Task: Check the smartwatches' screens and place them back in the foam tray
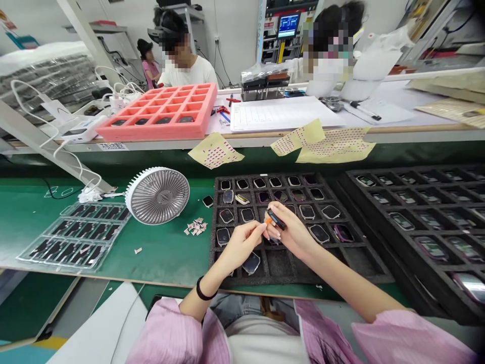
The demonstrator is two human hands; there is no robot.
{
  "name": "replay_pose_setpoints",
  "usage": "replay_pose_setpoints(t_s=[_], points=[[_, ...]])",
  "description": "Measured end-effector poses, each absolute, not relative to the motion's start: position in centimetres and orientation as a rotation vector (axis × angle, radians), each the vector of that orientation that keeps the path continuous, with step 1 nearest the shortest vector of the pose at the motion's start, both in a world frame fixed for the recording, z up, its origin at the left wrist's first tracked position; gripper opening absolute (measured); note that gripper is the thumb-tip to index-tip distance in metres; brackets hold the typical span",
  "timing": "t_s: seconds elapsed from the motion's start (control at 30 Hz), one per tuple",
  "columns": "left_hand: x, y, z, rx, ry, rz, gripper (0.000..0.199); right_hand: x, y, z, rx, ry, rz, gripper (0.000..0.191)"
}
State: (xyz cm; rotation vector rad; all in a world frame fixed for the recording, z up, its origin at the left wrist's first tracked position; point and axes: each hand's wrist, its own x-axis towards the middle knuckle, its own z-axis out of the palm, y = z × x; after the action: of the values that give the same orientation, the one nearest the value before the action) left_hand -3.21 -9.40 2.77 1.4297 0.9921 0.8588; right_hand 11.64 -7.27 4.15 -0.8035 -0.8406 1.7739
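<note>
Above the black foam tray [273, 275], my right hand [295, 232] grips a small dark watch case [276, 219], turned on edge. My left hand [244, 245] meets it from the left, thumb and forefinger pinched at an orange tab [268, 221] beside the case. Whether the tab is fixed to the case I cannot tell. Square watch cases, such as a silver-rimmed one [319, 233] and a purple-rimmed one [343, 233], lie in the tray's compartments around my hands. My fingers hide part of the tray's middle.
Left of the tray are a loose watch case [208, 201], a pile of small pale pieces [196, 227], a white fan [158, 196] and a clear plastic tray [76, 237] of dark parts. Another foam tray [417, 222] stands right. A pink foam tray [159, 132] sits on the shelf; people are beyond.
</note>
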Motion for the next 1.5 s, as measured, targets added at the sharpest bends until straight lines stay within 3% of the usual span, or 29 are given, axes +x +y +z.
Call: replay_pose_setpoints(t_s=[0.4, 0.7, 0.87, 1.23, 1.5], points=[[-3.5, -9.4, 3.2, 1.396, 0.964, 0.858, 0.047, 11.5, -7.4, 3.7, -0.800, -0.947, 1.678, 0.029], [-3.3, -9.5, 3.3, 1.260, 0.904, 0.938, 0.049, 10.3, -6.8, 3.8, -0.653, -0.732, 1.956, 0.035], [-3.7, -9.3, 2.9, 1.238, 0.979, 0.997, 0.050, 9.6, -7.1, 2.9, -0.784, -0.852, 1.810, 0.025], [-9.0, -8.9, 1.3, 1.456, 1.345, 1.072, 0.045, 11.7, -3.6, -0.2, -1.022, -1.371, 1.218, 0.028], [-6.6, -8.3, 1.0, 1.309, 1.103, 0.997, 0.040, 8.7, -5.0, 0.4, -0.880, -1.385, 1.469, 0.025]])
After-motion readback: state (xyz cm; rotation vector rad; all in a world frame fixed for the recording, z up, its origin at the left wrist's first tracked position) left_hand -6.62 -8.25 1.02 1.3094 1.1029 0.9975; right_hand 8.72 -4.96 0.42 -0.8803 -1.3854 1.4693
